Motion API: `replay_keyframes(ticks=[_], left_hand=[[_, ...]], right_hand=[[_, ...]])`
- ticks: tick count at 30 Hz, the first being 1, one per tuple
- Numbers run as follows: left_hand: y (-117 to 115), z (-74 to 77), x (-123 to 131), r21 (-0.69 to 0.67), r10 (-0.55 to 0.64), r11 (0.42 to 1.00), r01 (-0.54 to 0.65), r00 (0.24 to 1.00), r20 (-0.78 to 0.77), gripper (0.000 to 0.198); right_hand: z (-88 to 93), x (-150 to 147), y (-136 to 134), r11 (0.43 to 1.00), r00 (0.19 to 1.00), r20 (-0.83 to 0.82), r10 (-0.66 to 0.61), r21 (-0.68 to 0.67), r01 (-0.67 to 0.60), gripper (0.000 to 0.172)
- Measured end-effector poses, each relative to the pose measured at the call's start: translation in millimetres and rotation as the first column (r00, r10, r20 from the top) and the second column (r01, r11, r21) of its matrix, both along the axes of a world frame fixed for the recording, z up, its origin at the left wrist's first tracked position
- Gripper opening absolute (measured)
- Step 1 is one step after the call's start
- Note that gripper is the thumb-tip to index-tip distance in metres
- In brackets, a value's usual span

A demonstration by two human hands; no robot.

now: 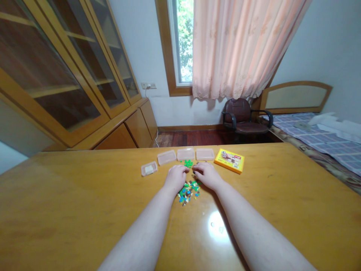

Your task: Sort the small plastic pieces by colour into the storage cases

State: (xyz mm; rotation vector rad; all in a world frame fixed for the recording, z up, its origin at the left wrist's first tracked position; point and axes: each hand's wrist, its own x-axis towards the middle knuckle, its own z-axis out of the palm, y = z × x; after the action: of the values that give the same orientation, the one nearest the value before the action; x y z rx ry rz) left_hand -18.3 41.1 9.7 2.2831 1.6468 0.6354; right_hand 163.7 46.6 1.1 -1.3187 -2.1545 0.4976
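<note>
1. The brick pile lies on the counter, between both wrists.
2. The left hand rests curled at the pile's far left edge; I cannot tell whether it pinches anything.
3. The right hand, at the pile's far right edge, is equally unclear and perhaps loose.
4. Beyond the pile are green bricks, then clear boxes and a yellow box.
</note>
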Motion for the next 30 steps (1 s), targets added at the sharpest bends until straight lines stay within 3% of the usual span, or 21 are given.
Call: replay_keyframes(ticks=[30], left_hand=[[-2.0, 4.9, 0.7, -0.003, 0.038, 0.999, -0.038, 0.999, -0.023, 0.029]], right_hand=[[-1.3, -0.7, 0.9, 1.000, 1.000, -0.022, -0.001, -0.019, 0.000, 0.024]])
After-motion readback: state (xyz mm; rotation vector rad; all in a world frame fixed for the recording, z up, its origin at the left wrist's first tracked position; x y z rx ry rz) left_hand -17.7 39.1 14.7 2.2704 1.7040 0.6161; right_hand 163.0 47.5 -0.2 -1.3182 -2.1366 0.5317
